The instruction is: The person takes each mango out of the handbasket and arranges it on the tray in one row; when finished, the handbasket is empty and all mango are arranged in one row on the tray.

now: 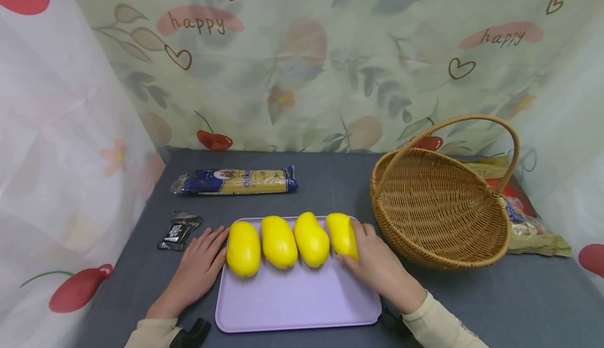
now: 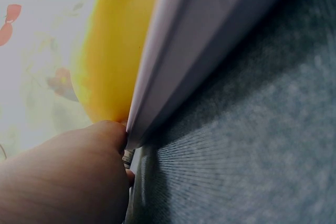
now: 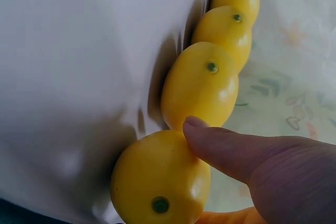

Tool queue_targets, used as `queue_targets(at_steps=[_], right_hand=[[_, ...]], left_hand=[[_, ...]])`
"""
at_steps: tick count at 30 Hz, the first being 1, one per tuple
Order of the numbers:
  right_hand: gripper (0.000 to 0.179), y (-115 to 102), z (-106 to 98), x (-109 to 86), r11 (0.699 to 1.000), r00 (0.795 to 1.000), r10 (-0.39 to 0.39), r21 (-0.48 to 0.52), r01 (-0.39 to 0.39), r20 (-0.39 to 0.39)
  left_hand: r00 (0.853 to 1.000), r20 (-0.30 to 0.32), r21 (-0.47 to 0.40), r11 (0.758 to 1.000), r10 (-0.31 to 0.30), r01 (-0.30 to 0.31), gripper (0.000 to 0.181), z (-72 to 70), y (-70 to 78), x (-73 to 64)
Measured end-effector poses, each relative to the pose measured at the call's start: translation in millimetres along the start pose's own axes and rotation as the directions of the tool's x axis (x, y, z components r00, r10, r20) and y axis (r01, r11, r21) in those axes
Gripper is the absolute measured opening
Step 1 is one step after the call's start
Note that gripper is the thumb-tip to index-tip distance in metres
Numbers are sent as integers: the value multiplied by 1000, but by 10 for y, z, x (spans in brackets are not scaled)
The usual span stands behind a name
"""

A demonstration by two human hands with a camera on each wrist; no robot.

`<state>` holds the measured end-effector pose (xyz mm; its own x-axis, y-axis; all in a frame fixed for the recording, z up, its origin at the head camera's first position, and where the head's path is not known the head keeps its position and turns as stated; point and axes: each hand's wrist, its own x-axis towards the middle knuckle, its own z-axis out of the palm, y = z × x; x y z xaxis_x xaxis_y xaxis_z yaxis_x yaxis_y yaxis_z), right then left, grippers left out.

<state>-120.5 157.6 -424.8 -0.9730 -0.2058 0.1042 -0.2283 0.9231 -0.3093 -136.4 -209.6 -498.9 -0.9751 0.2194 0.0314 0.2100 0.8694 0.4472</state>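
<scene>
Several yellow mangoes stand in a row along the far side of a lilac tray [image 1: 302, 306]. My right hand [image 1: 379, 261] grips the rightmost mango [image 1: 341, 232], its thumb on the near left side and its fingers over the right side. In the right wrist view, the thumb [image 3: 226, 148] lies across the top of this mango [image 3: 157, 171], and the others line up beyond it. My left hand [image 1: 198, 267] rests at the tray's left edge with fairly straight fingers. Its fingertips are right beside the leftmost mango [image 1: 243, 249], and the thumb is at the rim.
A wicker basket [image 1: 439, 206] with a tall handle stands to the right, partly in front of a brown paper bag [image 1: 542, 243]. A long blue-and-yellow packet [image 1: 236, 181] lies behind the tray. Left of it, a small black wrapped packet [image 1: 178, 231] sits near my left fingers.
</scene>
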Motion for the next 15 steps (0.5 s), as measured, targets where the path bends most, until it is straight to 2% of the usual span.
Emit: queue_targets(at_steps=[4, 7, 11, 15], right_hand=[[83, -10, 12, -7, 1000, 1000, 3, 8, -3, -3], [84, -10, 10, -18, 1000, 1000, 21, 7, -21, 2], [85, -12, -37, -65, 999, 999, 44, -8, -45, -4], [86, -56, -123, -123, 1000, 999, 26, -10, -26, -23]], left_hand=[[1000, 10, 2, 1000, -6, 6, 57, -27, 34, -52], [999, 39, -18, 1000, -7, 7, 59, -71, 87, -138], [990, 136, -59, 997, -31, 40, 61, -174, 170, -275], [969, 230, -47, 994, -88, 102, 60, -381, 304, -371]])
